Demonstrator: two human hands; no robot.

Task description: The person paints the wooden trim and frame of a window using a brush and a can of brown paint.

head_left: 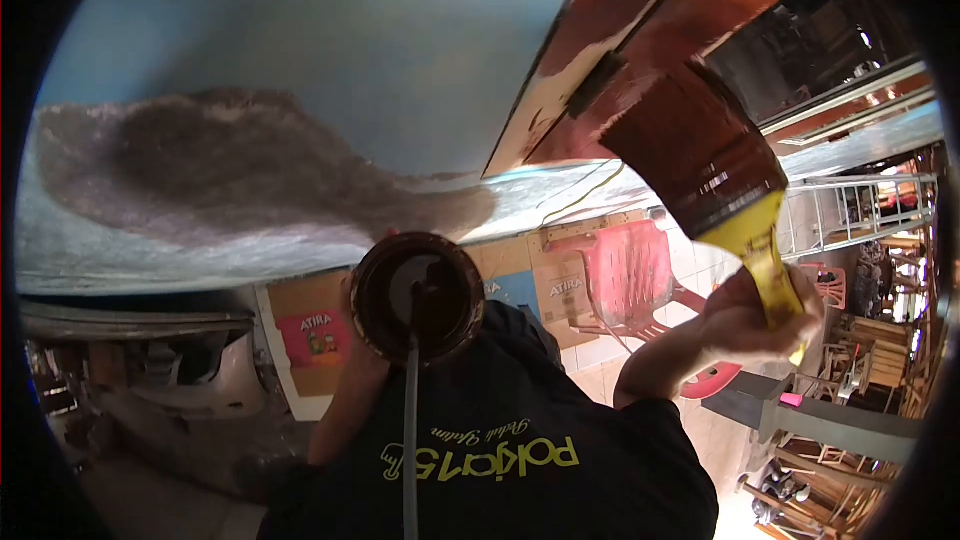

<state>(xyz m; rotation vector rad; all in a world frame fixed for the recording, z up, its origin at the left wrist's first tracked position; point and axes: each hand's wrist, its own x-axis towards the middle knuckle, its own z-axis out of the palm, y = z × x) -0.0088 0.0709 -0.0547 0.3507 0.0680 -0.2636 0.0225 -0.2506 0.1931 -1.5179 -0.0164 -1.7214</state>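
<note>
My right hand (755,315) is closed around the yellow handle (757,250) of a wide paintbrush. Its dark bristles (695,145) are coated in reddish-brown paint and reach up to the wooden frame (690,15), seemingly at its surface; exact contact is hard to tell. Bare pale patches show along the frame's edge beside the brown paint. In front of my chest is an open paint can (462,290) with dark brown paint inside, seen from above. My left arm (350,390) runs up to the can, which my left hand holds from behind; its fingers are mostly hidden.
A blue wall (400,30) with a grey rough patch (230,160) rises ahead. A thin grey rod or cable (411,440) crosses my shirt. Around me are cardboard (300,325), a pink plastic chair (630,270), a metal ladder (860,205) and stacked wooden pieces (880,350).
</note>
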